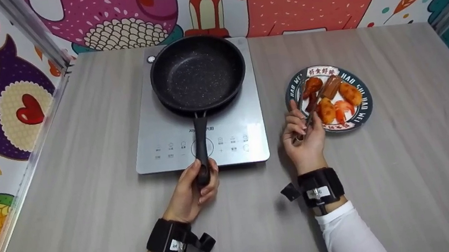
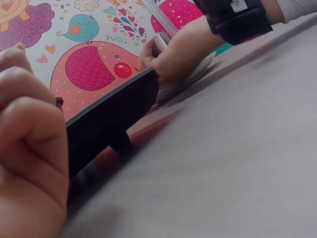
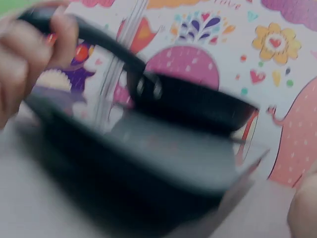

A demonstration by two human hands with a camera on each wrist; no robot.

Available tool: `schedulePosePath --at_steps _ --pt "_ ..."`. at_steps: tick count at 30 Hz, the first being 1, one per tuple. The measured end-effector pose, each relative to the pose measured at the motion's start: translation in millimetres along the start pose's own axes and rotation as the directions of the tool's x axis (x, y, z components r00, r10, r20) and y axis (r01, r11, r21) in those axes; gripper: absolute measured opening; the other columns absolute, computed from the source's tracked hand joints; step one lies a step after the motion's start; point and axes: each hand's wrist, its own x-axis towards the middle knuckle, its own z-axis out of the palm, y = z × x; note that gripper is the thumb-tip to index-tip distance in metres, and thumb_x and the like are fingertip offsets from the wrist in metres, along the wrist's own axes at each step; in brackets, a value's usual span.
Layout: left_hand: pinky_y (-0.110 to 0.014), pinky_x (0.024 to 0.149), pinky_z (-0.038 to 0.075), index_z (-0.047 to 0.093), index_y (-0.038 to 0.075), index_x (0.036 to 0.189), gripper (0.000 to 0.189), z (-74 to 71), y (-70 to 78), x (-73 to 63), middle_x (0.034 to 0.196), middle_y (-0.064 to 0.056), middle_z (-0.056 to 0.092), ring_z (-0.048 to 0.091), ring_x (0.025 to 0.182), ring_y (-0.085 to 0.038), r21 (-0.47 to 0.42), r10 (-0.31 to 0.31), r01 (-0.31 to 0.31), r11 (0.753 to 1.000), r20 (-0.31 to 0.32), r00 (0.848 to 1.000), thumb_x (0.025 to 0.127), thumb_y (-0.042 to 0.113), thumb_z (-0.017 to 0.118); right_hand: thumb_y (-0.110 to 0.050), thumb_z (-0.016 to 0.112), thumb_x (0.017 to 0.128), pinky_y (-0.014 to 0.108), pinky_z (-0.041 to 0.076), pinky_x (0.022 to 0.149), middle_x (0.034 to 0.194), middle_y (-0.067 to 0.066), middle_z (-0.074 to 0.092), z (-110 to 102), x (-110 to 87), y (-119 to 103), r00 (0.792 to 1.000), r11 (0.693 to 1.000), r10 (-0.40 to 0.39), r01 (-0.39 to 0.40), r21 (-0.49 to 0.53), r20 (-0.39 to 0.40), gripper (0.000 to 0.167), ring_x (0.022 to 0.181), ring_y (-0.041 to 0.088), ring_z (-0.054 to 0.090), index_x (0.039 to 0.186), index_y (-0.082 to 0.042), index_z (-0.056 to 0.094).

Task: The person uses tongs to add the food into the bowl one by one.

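My left hand [image 1: 193, 193] grips the black handle [image 1: 202, 142] of a frying pan [image 1: 200, 75] with a dark speckled inside. The pan sits on a silver induction cooktop [image 1: 151, 131]. In my right hand [image 1: 305, 143] is a pair of metal tongs [image 1: 299, 138], whose arms reach over the left side of a patterned plate [image 1: 365, 109]. Around the tong tips lie a browned drumstick [image 1: 313, 86] and a dark red piece [image 1: 311, 102]. Also on the plate are a brown ridged piece [image 1: 331, 86], two golden breaded pieces [image 1: 350, 93] and an orange shrimp [image 1: 343, 110].
The cooktop stands toward the back of a wood-grain table [image 1: 419, 152], with the plate to its right. Cartoon-printed walls [image 1: 218, 14] close off the back and sides. Each wrist carries a black strap [image 1: 321, 186] with a loose end.
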Motion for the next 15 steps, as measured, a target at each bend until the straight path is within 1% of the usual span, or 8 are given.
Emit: schedulePosePath --at_steps 5,8,11,15 --pt "-0.023 0.038 0.017 0.048 -0.001 0.1 0.033 -0.5 0.6 -1.2 0.058 0.003 0.036 0.029 0.047 -0.009 0.006 -0.006 0.006 1.0 0.002 1.0 0.098 0.027 0.029 -0.04 0.041 0.091 0.021 0.03 0.035 0.065 0.005 0.042 5.4 -0.6 3.5 0.999 0.998 0.018 -0.015 0.057 -0.051 0.05 0.044 0.012 0.034 0.129 -0.008 0.039" --pt "-0.023 0.038 0.017 0.048 0.0 0.1 0.033 0.0 0.5 -0.1 0.058 0.003 0.035 0.029 0.047 -0.009 0.018 -0.005 0.005 1.0 0.006 1.0 0.098 0.027 0.028 -0.039 0.042 0.092 0.019 0.03 0.035 0.065 0.005 0.042 8.0 -1.2 0.6 0.998 0.996 0.027 -0.022 0.084 -0.052 0.047 0.044 0.012 0.035 0.123 -0.004 0.043" --pt "-0.023 0.038 0.017 0.049 0.0 0.1 0.034 0.4 0.4 0.9 0.058 0.002 0.036 0.028 0.047 -0.009 0.016 0.001 -0.001 1.0 0.009 1.0 0.098 0.026 0.027 -0.038 0.043 0.093 0.019 0.03 0.035 0.065 0.005 0.043 10.8 -1.8 -3.3 0.998 0.992 0.056 -0.051 0.112 -0.042 0.044 0.045 0.011 0.036 0.117 -0.001 0.047" --pt "-0.023 0.038 0.017 0.049 0.0 0.099 0.034 1.3 0.4 0.6 0.059 0.002 0.036 0.028 0.047 -0.009 0.008 0.008 -0.008 1.0 0.018 1.0 0.099 0.025 0.026 -0.035 0.043 0.094 0.019 0.031 0.035 0.065 0.007 0.044 13.1 -2.3 -7.0 0.995 0.99 0.09 -0.084 0.115 -0.043 0.042 0.045 0.011 0.037 0.113 0.001 0.049"
